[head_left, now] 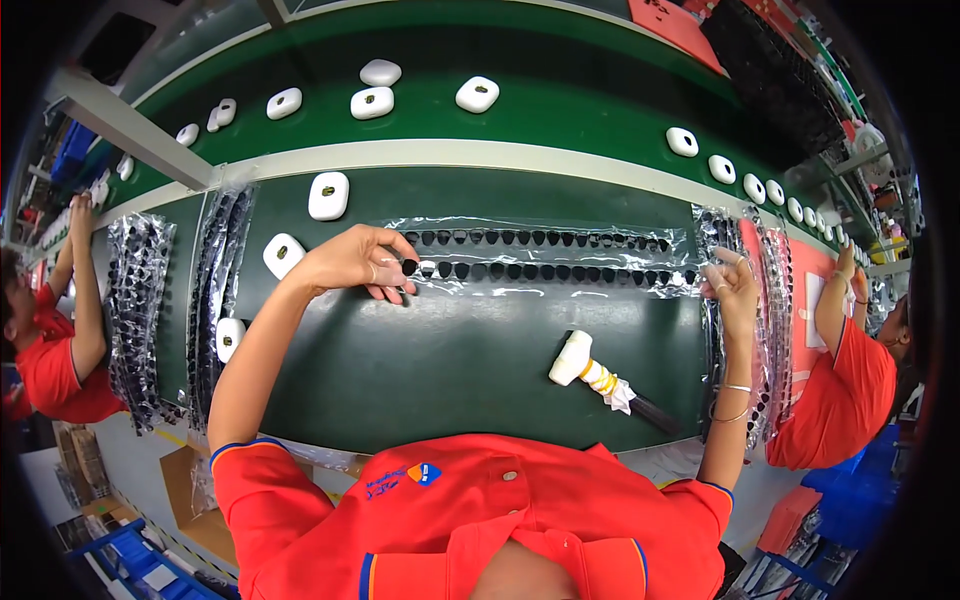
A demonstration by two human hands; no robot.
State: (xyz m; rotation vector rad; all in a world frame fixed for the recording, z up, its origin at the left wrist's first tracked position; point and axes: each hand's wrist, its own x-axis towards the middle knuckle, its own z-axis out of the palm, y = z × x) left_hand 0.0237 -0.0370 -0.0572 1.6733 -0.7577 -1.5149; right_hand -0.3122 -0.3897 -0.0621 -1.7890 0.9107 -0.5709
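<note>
A long clear plastic strip point(545, 258) holding two rows of small black parts lies across the dark green bench point(440, 360). My left hand point(352, 262) rests at the strip's left end, with thumb and fingers pinched on a small black part point(408, 266). At the strip's right end, my right hand point(733, 285) grips the plastic edge, fingers closed on it. A white-headed mallet point(573, 358) with a dark handle lies on the bench between my arms, nearer my right arm.
Three white rounded cases point(328, 195) sit left of my left hand. Several more ride the green conveyor point(560, 110) beyond. Stacks of filled clear strips point(218, 290) lie at left, and more stacked strips point(768, 300) at right. Co-workers in red shirts point(60, 370) stand on both sides.
</note>
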